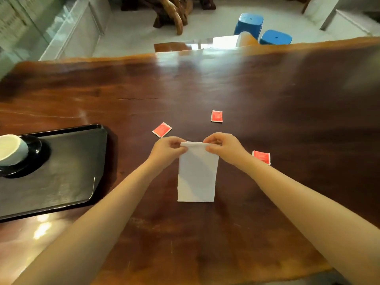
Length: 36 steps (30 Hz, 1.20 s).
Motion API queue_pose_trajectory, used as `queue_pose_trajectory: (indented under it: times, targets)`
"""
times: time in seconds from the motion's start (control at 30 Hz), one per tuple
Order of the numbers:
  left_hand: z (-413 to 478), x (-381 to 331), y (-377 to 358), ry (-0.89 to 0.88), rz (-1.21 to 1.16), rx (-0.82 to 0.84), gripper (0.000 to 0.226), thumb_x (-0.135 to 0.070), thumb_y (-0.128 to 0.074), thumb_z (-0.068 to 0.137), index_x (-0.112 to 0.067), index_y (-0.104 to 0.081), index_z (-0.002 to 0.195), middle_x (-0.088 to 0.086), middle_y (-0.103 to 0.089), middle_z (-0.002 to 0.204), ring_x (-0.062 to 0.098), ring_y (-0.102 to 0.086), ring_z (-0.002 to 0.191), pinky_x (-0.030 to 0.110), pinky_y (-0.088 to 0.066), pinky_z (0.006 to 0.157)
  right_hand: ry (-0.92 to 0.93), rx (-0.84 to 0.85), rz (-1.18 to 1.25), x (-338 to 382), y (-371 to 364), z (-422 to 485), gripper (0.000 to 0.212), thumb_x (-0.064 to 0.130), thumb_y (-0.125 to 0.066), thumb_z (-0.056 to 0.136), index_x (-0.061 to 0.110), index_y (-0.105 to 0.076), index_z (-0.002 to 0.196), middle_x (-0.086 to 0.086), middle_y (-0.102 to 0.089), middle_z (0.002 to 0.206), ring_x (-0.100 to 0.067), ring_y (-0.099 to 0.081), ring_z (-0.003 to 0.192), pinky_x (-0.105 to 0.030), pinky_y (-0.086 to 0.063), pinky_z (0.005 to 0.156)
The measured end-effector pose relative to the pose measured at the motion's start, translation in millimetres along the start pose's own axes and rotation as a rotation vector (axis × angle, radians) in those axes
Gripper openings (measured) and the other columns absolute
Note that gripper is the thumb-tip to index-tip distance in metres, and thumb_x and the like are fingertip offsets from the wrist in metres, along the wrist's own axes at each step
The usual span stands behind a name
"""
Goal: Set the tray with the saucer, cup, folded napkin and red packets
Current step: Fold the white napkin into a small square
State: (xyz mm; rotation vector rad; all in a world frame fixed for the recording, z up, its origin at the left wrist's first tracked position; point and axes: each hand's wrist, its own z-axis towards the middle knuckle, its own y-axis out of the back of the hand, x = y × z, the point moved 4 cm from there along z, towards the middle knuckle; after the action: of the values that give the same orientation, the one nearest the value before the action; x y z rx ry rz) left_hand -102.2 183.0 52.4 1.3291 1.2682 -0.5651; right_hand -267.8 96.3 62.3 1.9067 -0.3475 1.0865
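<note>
A white napkin (197,177) lies on the wooden table in front of me, folded into a tall rectangle. My left hand (167,150) pinches its far left corner and my right hand (223,147) pinches its far right corner, with the far edge lifted and curled. Three red packets lie flat on the table: one (161,129) just beyond my left hand, one (216,116) farther back, one (261,157) right of my right wrist. At the left, a black tray (67,177) holds a black saucer (38,150) with a white cup (11,148) on it.
The dark wooden table (267,89) stretches far back and right. Beyond its far edge stand two blue stools (248,22) and a carved wooden piece (170,15) on a pale floor.
</note>
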Motion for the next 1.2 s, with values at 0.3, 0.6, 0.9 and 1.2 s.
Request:
queue_pose_trajectory:
  times: [0.3, 0.6, 0.9, 1.2]
  targets:
    - [84, 57, -24, 0.097, 0.001, 0.007, 0.019, -0.008, -0.063, 0.076, -0.024, -0.07, 0.084, -0.002, -0.07, 0.087, 0.017, -0.066, 0.087, 0.043, -0.055, 0.084, -0.153, -0.053, -0.098, -56, -38, 85, 0.017, 0.016, -0.058, 0.084, 0.015, -0.068, 0.097, -0.001, -0.068, 0.098, -0.014, -0.061, 0.086, -0.022, -0.048, 0.066]
    - [20, 100, -52, 0.117, 0.194, -0.256, 0.041, -0.013, -0.049, 0.09, -0.015, -0.046, 0.131, 0.003, -0.052, 0.131, 0.02, -0.045, 0.123, 0.027, -0.036, 0.099, -0.136, -0.095, -0.339, -94, -57, 108, 0.022, 0.015, -0.051, 0.086, 0.015, -0.067, 0.101, -0.006, -0.06, 0.108, -0.022, -0.054, 0.102, -0.036, -0.048, 0.084]
    - [-42, 121, -108, 0.061, 0.651, -0.126, 0.061, -0.044, -0.039, 0.089, -0.016, -0.029, 0.142, 0.009, -0.033, 0.15, 0.029, -0.035, 0.136, 0.038, -0.02, 0.107, -0.184, -0.076, -0.323, -89, -43, 108, 0.013, 0.016, -0.055, 0.085, 0.014, -0.066, 0.092, 0.002, -0.058, 0.094, -0.014, -0.056, 0.085, -0.027, -0.048, 0.069]
    - [-27, 133, -99, -0.049, 0.972, -0.075, 0.058, -0.041, -0.041, 0.09, -0.015, -0.033, 0.141, 0.011, -0.038, 0.147, 0.03, -0.033, 0.137, 0.049, -0.021, 0.11, -0.194, -0.111, -0.468, -107, -40, 112, 0.017, 0.02, -0.048, 0.084, 0.011, -0.062, 0.088, -0.005, -0.057, 0.09, -0.024, -0.048, 0.09, -0.039, -0.045, 0.074]
